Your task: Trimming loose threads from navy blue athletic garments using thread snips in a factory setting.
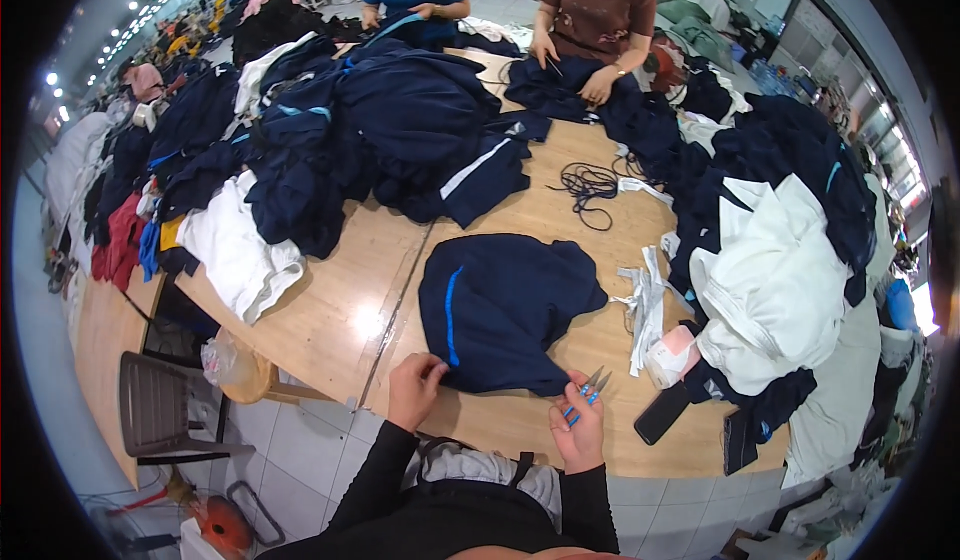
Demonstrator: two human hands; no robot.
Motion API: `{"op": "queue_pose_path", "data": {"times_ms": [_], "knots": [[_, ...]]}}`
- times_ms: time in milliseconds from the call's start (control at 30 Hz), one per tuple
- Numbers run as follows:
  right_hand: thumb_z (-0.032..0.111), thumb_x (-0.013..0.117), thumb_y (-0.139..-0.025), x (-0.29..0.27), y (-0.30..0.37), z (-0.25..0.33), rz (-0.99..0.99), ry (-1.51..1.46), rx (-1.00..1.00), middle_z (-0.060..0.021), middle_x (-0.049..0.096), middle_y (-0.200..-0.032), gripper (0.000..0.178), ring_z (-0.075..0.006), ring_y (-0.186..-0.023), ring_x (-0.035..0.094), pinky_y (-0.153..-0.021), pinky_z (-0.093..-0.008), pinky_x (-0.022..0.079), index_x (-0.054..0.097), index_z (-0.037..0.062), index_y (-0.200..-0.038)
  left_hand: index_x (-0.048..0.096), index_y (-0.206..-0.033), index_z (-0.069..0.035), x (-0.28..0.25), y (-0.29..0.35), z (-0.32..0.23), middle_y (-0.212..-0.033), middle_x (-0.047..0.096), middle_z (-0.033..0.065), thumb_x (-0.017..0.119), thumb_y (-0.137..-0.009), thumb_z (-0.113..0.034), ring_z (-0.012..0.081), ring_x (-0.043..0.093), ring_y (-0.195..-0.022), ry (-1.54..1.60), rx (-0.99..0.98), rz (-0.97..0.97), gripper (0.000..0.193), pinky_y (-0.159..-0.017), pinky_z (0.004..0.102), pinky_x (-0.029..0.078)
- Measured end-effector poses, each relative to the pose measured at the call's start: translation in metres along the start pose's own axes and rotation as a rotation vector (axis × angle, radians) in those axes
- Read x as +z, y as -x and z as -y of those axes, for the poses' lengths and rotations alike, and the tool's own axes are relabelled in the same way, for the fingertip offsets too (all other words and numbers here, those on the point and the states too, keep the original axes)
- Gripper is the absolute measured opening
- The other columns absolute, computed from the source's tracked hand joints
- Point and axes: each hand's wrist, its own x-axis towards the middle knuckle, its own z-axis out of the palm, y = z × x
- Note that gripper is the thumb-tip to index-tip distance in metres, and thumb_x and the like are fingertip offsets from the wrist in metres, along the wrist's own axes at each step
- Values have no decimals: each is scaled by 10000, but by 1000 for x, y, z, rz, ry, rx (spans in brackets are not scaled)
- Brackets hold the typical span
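A navy garment (500, 305) with a bright blue stripe lies spread on the wooden table (330, 305) in front of me. At its near left edge, below the stripe's lower end, my left hand (416, 392) pinches the fabric between thumb and fingers. My right hand (578, 428) is closed around small scissors (588, 396) with blue handles, their pointed blades angled up and away from me. The thumb and fingers of that hand also meet the garment's near right corner. How firmly they grip the cloth there is hidden.
Navy clothing (400, 120) is heaped at the far left, with a white garment (240, 245) beside it. Dark cords (590, 185), white strips (645, 310), a white pile (780, 280) and a black phone (662, 415) lie rightward. Two people work across the table.
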Motion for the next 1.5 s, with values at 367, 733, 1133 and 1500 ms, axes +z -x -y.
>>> {"op": "queue_pose_path", "data": {"times_ms": [367,733,1133,1500], "knots": [[128,581,-1055,-32,-17,37,234,-282,209,-178,758,-1222,373,-213,-889,716,-637,-353,528,672,69,-1412,705,-1168,-70,-66,-16,-16,-1089,788,78,631,-1095,-266,195,777,-969,1458,-607,150,221,-826,349,640],[96,567,-1083,-7,11,45,91,-76,-1,-49,643,-883,353,-118,-588,506,-468,-255,382,566,20,-1428,615,-1025,-38,-59,-13,-29,-931,624,1,656,-1070,-157,67,597,-827,1391,-260,396,134,-758,235,466],[45,541,-1088,-20,6,46,300,-91,-36,-137,656,-1392,577,-124,-1079,658,-475,-200,376,393,-3,-1644,451,-1579,19,-35,-10,-62,-1507,600,164,570,-1007,-12,209,685,-1250,1568,-267,591,585,-1036,389,611],[83,499,-1107,-8,13,38,405,-24,26,-206,495,-1648,678,-232,-1475,523,-518,-206,368,217,12,-1719,204,-1717,-43,-24,-10,-79,-1662,422,195,502,-994,-17,266,581,-1413,1689,-208,662,783,-1048,509,629]]}}
